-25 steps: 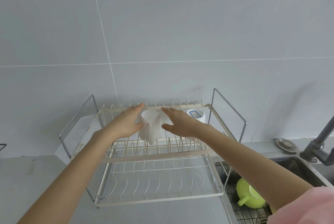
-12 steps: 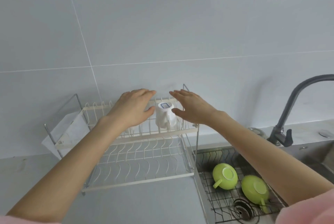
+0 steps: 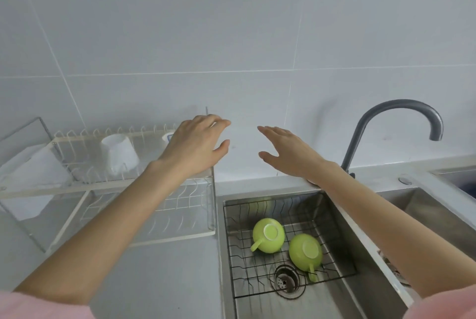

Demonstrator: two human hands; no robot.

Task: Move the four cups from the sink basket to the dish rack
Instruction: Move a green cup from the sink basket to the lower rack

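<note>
Cups are what we must fetch next, and two of them lie below and toward us from our hands: a lime-green ceramic cup with its foot ring up (image 3: 268, 235) and a second lime-green upturned cup (image 3: 305, 251), side by side in the black wire sink basket (image 3: 233, 220) set in the stainless steel sink (image 3: 319, 303). Our left hand (image 3: 195, 147) hangs spread and empty over the right end of the cream wire dish rack (image 3: 108, 186); our right hand (image 3: 286, 152) is likewise open, holding nothing, above the back edge of the sink. We judge the right hand nearer to the green pair, since its forearm already runs over the basin, while the left must cross the rack's end to reach them.

The first cup's handle points down-left, the second's points toward us, by the round drain (image 3: 286, 278); each handle gives the cup its long axis, and we would expect a grasp from above over the rounded wall.

On the rack's upper tier stands an upturned white plastic cup (image 3: 117, 152). Another white cup with a blue mark (image 3: 168, 136) is almost wholly covered by our left hand, so we cannot tell how it sits. The counter (image 3: 154, 280) in front is bare. The dark grey curved faucet (image 3: 396, 123) rises to the right, clear of the path down.
</note>
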